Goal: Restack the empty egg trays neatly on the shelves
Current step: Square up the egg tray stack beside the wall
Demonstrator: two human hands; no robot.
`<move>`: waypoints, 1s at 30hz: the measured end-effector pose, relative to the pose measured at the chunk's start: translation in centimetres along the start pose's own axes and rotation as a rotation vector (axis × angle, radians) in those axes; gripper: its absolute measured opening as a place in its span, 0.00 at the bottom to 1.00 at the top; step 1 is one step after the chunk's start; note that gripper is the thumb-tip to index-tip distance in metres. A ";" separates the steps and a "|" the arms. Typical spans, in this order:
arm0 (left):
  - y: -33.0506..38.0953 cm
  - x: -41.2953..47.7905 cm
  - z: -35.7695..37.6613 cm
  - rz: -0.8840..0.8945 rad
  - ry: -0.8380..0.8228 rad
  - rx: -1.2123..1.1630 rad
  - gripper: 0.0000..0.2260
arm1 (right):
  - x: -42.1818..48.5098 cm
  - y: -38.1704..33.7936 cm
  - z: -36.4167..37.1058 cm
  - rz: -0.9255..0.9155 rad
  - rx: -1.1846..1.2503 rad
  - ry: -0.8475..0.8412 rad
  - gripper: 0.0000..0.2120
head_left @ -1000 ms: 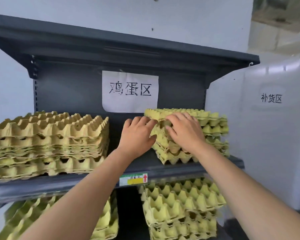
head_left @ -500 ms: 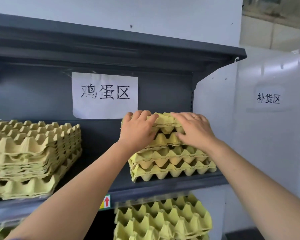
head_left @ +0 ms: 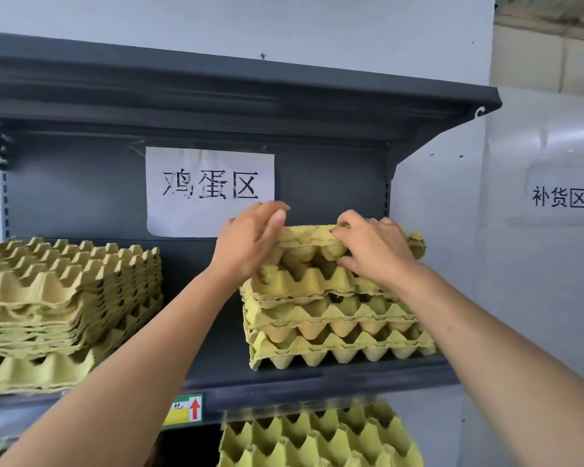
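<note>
A stack of yellow-green egg trays stands on the right half of the dark grey shelf. The top tray is tilted, its front edge raised off the stack. My left hand grips that tray's left front corner, fingers curled over the rim. My right hand grips its front edge farther right, fingers over the rim and thumb below. A second, taller stack of trays sits on the left half of the same shelf, apart from my hands.
A white paper sign hangs on the shelf's back panel, behind my left hand. Another shelf board runs overhead. More trays lie on the shelf below. A white wall with a second sign is at the right.
Both hands went from resting on the right stack's front to gripping its top tray, whose front edge is now lifted. The view has come closer and shifted right.
</note>
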State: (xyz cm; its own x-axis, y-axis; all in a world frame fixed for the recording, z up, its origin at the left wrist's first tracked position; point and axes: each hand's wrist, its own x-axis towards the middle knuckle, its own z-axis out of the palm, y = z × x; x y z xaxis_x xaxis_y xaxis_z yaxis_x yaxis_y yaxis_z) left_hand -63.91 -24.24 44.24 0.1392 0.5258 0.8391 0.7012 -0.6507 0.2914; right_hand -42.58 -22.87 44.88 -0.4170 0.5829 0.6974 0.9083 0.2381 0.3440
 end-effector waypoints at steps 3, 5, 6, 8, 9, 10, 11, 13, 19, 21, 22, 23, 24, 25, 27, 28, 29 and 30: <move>-1.3 0.1 -0.2 -0.217 0.151 -0.323 0.14 | -0.5 1.4 -0.3 -0.024 0.063 0.038 0.14; -1.9 -0.2 -0.2 -0.254 0.084 -0.202 0.18 | -1.1 2.2 0.0 -0.043 0.073 0.058 0.16; -2.0 -0.4 0.0 -0.253 0.036 -0.124 0.22 | -1.5 2.8 0.1 -0.047 0.085 0.084 0.18; -1.7 -0.8 0.2 -0.231 -0.052 -0.037 0.27 | -2.3 4.3 0.7 -0.035 0.141 0.167 0.20; -1.1 -1.1 0.3 -0.210 -0.086 -0.009 0.29 | -2.6 5.1 1.0 -0.027 0.164 0.204 0.21; -0.7 -1.2 0.4 -0.180 -0.118 0.029 0.31 | -2.8 5.9 1.2 -0.020 0.184 0.226 0.22; -0.1 -1.4 0.6 -0.139 -0.145 0.085 0.32 | -3.0 6.6 1.4 -0.021 0.210 0.239 0.21; 1.2 -1.7 0.6 -0.060 -0.193 0.216 0.33 | -3.2 7.9 1.6 -0.021 0.298 0.245 0.19; 4.2 -1.5 -0.1 0.157 -0.020 0.509 0.28 | -4.3 9.9 2.7 0.028 0.459 0.218 0.22; 4.8 -1.8 -0.1 0.219 -0.047 0.571 0.27 | -4.8 9.7 3.0 0.119 0.381 0.225 0.24; 5.1 -2.0 0.1 0.237 -0.065 0.593 0.27 | -5.0 9.5 3.0 0.179 0.365 0.212 0.24; 5.5 -2.3 0.4 0.234 -0.085 0.612 0.26 | -5.2 9.3 3.1 0.227 0.375 0.192 0.24; 5.9 -2.6 0.8 0.222 -0.108 0.624 0.26 | -5.2 9.0 3.1 0.261 0.411 0.147 0.25; 6.0 -2.9 1.2 0.200 -0.126 0.629 0.26 | -5.2 8.7 3.2 0.276 0.449 0.096 0.26; 6.1 -3.3 1.7 0.146 -0.133 0.638 0.26 | -5.2 8.6 2.9 0.259 0.504 0.013 0.28; 6.1 -3.5 1.9 0.125 -0.133 0.643 0.26 | -5.3 8.7 2.6 0.242 0.528 -0.019 0.29; 6.2 -3.6 2.0 0.112 -0.131 0.650 0.26 | -5.6 9.0 2.2 0.229 0.547 -0.049 0.30; 6.3 -3.7 2.1 0.098 -0.130 0.656 0.26 | -5.8 9.2 1.9 0.219 0.552 -0.069 0.29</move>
State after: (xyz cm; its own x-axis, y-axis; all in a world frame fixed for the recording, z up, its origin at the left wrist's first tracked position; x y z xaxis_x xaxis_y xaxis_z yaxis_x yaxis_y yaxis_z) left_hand -58.55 -29.11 41.97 0.2778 0.5696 0.7736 0.9547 -0.2530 -0.1566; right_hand -31.69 -22.59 42.80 -0.2312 0.7089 0.6664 0.8642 0.4643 -0.1941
